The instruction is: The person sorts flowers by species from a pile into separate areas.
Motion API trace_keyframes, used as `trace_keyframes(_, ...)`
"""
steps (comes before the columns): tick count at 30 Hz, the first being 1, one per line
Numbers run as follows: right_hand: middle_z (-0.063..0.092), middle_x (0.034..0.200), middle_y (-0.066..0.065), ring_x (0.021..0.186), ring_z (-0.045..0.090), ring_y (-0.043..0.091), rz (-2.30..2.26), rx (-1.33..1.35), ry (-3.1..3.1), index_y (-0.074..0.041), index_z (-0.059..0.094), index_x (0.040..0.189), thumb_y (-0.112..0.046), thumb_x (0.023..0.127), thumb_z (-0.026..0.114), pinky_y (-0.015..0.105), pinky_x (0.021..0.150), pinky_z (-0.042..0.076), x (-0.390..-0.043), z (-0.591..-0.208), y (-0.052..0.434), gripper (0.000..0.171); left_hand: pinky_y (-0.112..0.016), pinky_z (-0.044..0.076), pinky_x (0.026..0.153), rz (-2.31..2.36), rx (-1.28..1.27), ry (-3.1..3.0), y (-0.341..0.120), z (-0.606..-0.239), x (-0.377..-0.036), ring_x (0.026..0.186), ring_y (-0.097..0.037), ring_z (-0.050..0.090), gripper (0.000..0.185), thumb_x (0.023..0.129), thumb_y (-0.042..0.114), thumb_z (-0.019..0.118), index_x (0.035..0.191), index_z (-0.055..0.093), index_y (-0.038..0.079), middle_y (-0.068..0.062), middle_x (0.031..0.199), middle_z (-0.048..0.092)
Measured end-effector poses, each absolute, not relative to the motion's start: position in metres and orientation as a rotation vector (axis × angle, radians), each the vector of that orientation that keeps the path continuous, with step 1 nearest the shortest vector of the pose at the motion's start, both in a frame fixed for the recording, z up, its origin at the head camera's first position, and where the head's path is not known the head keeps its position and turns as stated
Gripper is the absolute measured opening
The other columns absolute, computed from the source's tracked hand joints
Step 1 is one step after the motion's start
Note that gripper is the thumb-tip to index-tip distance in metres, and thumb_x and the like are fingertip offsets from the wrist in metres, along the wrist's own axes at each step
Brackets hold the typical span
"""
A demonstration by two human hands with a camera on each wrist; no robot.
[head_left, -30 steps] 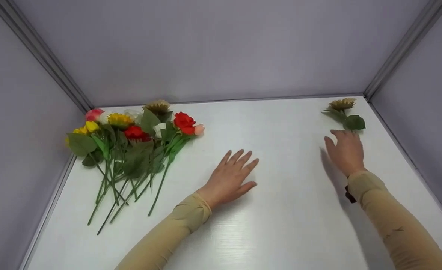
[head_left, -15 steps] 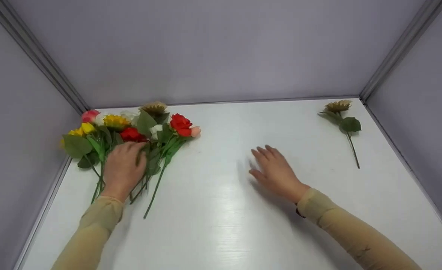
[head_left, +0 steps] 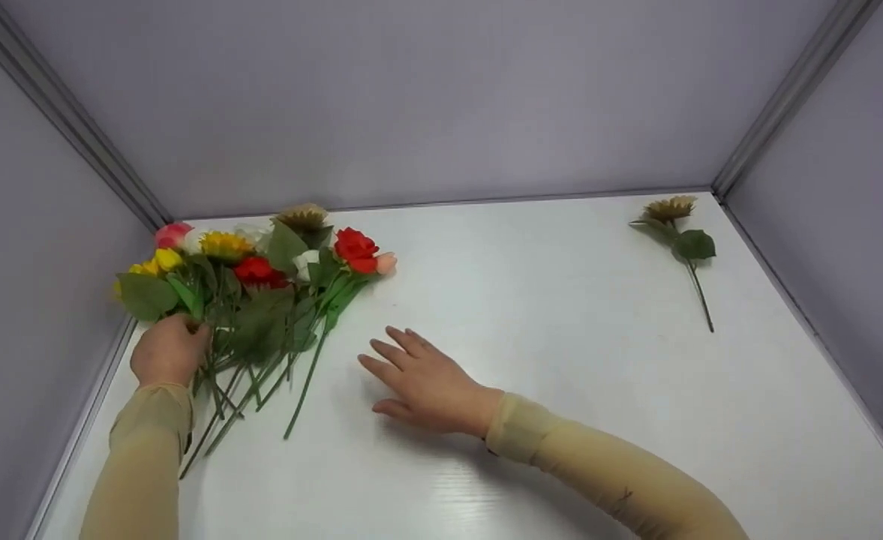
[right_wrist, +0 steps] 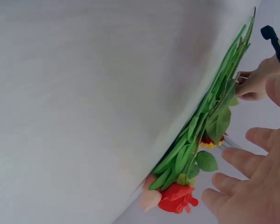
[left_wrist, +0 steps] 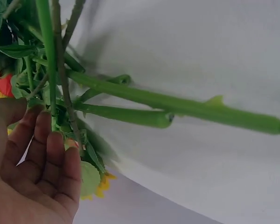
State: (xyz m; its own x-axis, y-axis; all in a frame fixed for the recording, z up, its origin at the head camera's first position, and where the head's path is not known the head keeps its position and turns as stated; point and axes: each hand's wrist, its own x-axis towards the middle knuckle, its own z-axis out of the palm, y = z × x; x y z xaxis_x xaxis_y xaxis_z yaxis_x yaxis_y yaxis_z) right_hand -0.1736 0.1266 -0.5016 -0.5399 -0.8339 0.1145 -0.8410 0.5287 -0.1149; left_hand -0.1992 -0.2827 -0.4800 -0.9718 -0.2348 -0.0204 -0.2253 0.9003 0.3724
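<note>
- Two hands are at work on a white table [head_left: 561, 360], both in tan sleeves.
- The left hand [head_left: 167, 351] sits at about 9 o'clock on the table, at the left edge of a bunch of artificial flowers [head_left: 261, 300]. Its fingers are curled in among the stems; the left wrist view shows the fingertips [left_wrist: 60, 154] bent against thin green stems [left_wrist: 130, 95], so it appears to be pinching one, though which stem cannot be told.
- The bunch lies flat at about 10 o'clock, blooms toward the back wall and stems fanning toward the near edge. From the left hand the blooms lie at about 1 o'clock, just beside it.
- The right hand [head_left: 422, 382] is relaxed with fingers spread and straight, holding nothing, near the middle of the table. The bunch lies at its 10 o'clock, close but apart; the red rose [head_left: 355, 249] is the nearest bloom in that direction.
- A single tan sunflower [head_left: 674, 217] lies alone at about 2 o'clock near the back right corner, well apart from both hands.
</note>
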Motion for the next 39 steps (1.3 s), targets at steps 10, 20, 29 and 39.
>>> trace_keyframes(10,0.033,0.164,0.01,0.154,0.018,0.033,0.225,1.53,-2.684,-0.018,0.031,0.162,-0.056,0.106,0.043,0.042,0.125,0.009,-0.166,-0.497,0.097,0.069,-0.053,0.053,0.068,-0.652,0.408,-3.096,-0.278,-0.481,-0.2,0.083,-0.037,0.066,0.039,0.104,0.024,0.056,0.122,0.067,-0.009,-0.028,0.11,0.069)
trace_keyframes(20,0.036,0.162,0.011,0.154,0.02,0.034,0.264,1.514,-2.701,-0.016,0.034,0.161,-0.055,0.106,0.044,0.04,0.125,0.011,-0.167,-0.503,0.104,0.068,-0.058,0.053,0.073,-0.713,0.478,-3.083,-0.272,-0.482,-0.207,0.097,-0.045,0.065,0.04,0.105,0.023,0.052,0.128,0.063,-0.008,-0.031,0.12,0.065)
trace_keyframes(29,0.037,0.162,0.013,0.154,0.021,0.033,0.255,1.52,-2.678,-0.014,0.034,0.16,-0.054,0.107,0.044,0.035,0.125,0.012,-0.168,-0.507,0.106,0.067,-0.059,0.052,0.084,-0.868,0.513,-3.035,-0.269,-0.476,-0.208,0.105,-0.049,0.062,0.042,0.105,0.02,0.051,0.129,0.061,-0.012,-0.034,0.124,0.062)
trace_keyframes(39,0.04,0.16,0.013,0.153,0.024,0.034,0.259,1.502,-2.673,-0.013,0.036,0.159,-0.052,0.107,0.046,0.035,0.125,0.013,-0.169,-0.507,0.111,0.066,-0.045,0.051,0.074,-0.997,0.441,-2.947,-0.258,-0.453,-0.209,0.088,-0.033,0.062,0.043,0.107,0.023,0.051,0.132,0.062,-0.01,-0.03,0.121,0.065)
